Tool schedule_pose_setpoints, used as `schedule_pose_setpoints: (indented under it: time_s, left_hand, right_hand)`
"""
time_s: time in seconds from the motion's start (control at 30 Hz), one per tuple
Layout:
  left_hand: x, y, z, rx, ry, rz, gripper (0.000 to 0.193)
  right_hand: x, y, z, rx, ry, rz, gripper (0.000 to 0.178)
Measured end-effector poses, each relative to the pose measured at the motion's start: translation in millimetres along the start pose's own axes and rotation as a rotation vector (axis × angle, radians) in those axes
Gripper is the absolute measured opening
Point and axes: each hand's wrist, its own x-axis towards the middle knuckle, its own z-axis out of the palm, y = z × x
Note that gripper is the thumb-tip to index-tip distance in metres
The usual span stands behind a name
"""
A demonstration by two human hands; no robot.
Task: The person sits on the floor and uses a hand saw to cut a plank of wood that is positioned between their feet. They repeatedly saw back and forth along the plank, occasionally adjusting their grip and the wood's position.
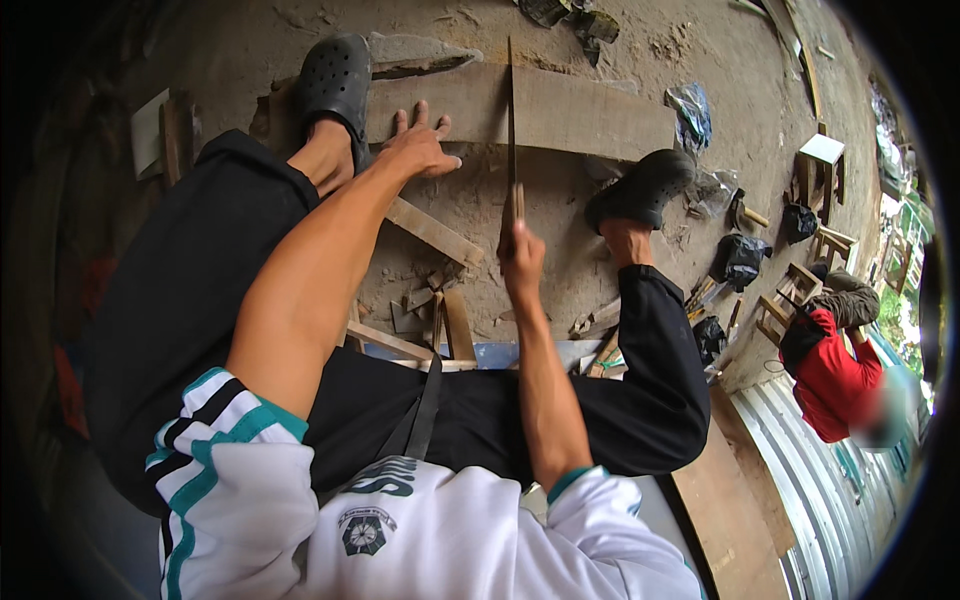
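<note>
A long flat wooden board (pixel 590 112) lies crosswise on the ground ahead of me. My left hand (pixel 422 147) rests on its near edge, fingers spread. Closed round the handle of a handsaw (pixel 513 120) is my right hand (pixel 521 258). The saw shows nearly edge-on, its thin blade pointing away from me across the middle of the board. How deep the blade sits in the wood I cannot tell. My left clog (pixel 336 85) is over the board's left part, and my right clog (pixel 645 188) is beside its right part.
Wood offcuts (pixel 435 232) lie between my legs. Black plastic bags (pixel 742 260) and a crumpled blue wrapper (pixel 690 112) are on the dirt ground at right. A small stool (pixel 820 165) stands farther right. Another person in red (pixel 832 375) crouches near corrugated metal sheets (pixel 830 500).
</note>
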Motion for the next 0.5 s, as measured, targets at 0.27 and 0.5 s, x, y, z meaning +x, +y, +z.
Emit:
schedule_pose_setpoints:
  time_s: [0.27, 0.5]
  left_hand:
    - [-4.3, -5.3, 0.4, -0.016, -0.02, -0.013, 0.092]
    - [-3.3, 4.4, 0.6, 0.004, -0.016, -0.007, 0.09]
  right_hand:
    - [-70.7, -7.9, 3.5, 0.046, 0.048, 0.101, 0.048]
    - [26.2, -16.8, 14.9, 0.04, 0.05, 0.036, 0.052]
